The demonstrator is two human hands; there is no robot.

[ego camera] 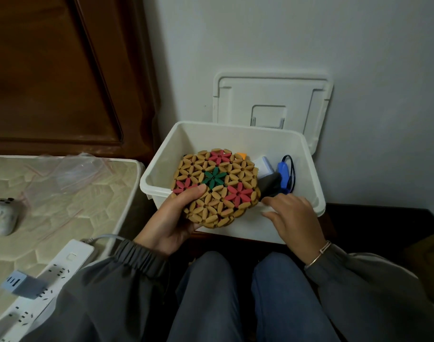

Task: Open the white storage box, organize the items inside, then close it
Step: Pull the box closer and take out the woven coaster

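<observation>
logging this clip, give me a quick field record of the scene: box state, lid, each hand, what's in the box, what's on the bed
box: white storage box, open
lid: white lid off, propped upright behind the box against the wall
left hand: left hand grips round beaded mat by its near edge, over the box front
right hand: right hand on the box's near rim, holding nothing clearly
in box: blue gadget with black cord, dark item, white item
on bed: power strip, game controller, plastic bag
</observation>
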